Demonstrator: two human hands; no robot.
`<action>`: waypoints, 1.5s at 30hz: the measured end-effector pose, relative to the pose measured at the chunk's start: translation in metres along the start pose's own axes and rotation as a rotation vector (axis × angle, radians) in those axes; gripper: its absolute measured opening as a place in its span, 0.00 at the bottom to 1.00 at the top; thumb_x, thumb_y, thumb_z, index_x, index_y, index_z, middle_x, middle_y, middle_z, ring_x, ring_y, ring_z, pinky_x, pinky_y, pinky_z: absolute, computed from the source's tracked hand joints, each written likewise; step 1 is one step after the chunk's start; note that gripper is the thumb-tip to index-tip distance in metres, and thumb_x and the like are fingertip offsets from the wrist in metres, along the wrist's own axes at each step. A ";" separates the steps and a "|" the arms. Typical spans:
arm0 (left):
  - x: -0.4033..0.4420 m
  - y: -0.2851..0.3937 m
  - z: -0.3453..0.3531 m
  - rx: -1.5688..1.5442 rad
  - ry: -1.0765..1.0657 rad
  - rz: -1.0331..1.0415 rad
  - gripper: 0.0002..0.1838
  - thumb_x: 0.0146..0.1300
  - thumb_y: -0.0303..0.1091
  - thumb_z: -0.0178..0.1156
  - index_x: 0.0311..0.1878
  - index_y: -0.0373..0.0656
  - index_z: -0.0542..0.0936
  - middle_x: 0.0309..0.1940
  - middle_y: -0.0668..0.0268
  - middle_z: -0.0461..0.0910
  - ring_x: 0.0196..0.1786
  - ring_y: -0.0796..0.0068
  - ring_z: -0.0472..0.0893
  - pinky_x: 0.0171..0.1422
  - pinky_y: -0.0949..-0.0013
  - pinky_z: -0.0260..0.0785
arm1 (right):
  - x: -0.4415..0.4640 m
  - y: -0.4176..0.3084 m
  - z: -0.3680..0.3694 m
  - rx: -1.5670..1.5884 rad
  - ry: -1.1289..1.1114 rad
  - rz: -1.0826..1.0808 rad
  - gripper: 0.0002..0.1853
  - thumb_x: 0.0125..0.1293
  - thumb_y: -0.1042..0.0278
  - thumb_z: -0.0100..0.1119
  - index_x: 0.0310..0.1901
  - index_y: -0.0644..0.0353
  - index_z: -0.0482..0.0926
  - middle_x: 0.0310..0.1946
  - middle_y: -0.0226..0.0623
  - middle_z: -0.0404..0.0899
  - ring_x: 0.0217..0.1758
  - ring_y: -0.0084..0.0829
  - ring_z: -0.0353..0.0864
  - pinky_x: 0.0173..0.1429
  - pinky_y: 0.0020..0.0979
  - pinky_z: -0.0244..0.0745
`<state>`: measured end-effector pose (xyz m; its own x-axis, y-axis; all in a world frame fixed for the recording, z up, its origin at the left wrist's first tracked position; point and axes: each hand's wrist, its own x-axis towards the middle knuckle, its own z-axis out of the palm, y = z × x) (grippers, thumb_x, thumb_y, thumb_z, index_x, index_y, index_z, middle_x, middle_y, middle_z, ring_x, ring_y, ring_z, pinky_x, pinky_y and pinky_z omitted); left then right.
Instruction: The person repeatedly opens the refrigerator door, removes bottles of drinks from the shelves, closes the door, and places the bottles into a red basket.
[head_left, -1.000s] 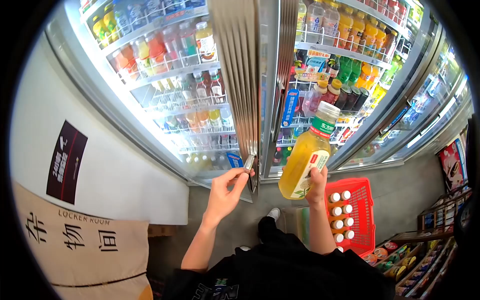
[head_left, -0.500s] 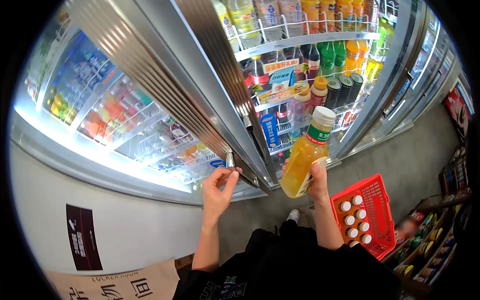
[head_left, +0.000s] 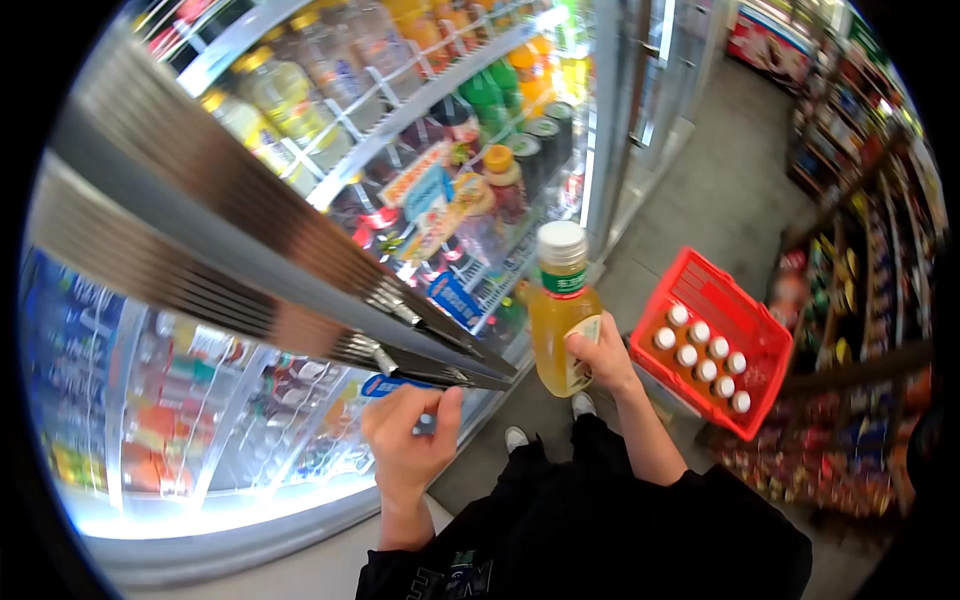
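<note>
My right hand (head_left: 600,355) is wrapped round a bottle of yellow tea (head_left: 560,320) with a white cap and a green label band, held almost upright in front of the fridge. My left hand (head_left: 412,440) is loosely curled, with a gap between thumb and forefinger and nothing seen in it. It is just below the metal edge of the fridge door (head_left: 300,245), near its lower end. Beside my right forearm, a red shopping basket (head_left: 765,345) contains several white-capped bottles (head_left: 700,355).
Shelves of drinks (head_left: 400,135) fill the fridge behind the door. Another glass-fronted section (head_left: 200,430) stands at the left. Packed snack shelves (head_left: 860,300) line the right side, and grey floor (head_left: 690,190) runs between. My shoes (head_left: 583,404) show below the bottle.
My view has turned right, and the basket shows more fully. My left hand has gone from pinching at the door handle to curling loosely below it. The tea bottle stays in my right hand.
</note>
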<state>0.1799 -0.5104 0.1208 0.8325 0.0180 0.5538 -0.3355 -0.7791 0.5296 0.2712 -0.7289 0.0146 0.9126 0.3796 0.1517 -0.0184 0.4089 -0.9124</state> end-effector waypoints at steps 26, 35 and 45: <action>0.046 0.185 0.345 -0.821 -0.973 0.394 0.17 0.52 0.31 0.70 0.43 0.35 0.78 0.35 0.57 0.80 0.37 0.65 0.83 0.42 0.68 0.77 | -0.207 -0.080 -0.229 -0.519 0.723 0.360 0.40 0.44 0.62 0.79 0.59 0.59 0.70 0.53 0.38 0.77 0.57 0.31 0.76 0.61 0.32 0.71; -0.008 0.198 0.469 -0.813 -1.035 0.418 0.19 0.50 0.34 0.71 0.42 0.34 0.77 0.33 0.55 0.81 0.37 0.63 0.83 0.41 0.64 0.76 | -0.220 -0.037 -0.359 0.078 0.923 0.410 0.21 0.70 0.58 0.50 0.57 0.64 0.76 0.57 0.40 0.77 0.64 0.29 0.71 0.65 0.31 0.63; -0.043 0.192 0.497 -0.570 -1.261 0.552 0.20 0.49 0.36 0.71 0.41 0.33 0.80 0.37 0.50 0.82 0.42 0.53 0.83 0.47 0.59 0.75 | -0.174 0.054 -0.427 -0.202 0.606 1.200 0.40 0.69 0.29 0.33 0.57 0.62 0.71 0.61 0.51 0.72 0.65 0.44 0.68 0.69 0.54 0.53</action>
<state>0.2988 -0.9719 -0.1208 0.2701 -0.9627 0.0147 -0.6032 -0.1573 0.7820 0.2857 -1.1273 -0.2231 0.4125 -0.0301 -0.9104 -0.9099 -0.0602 -0.4103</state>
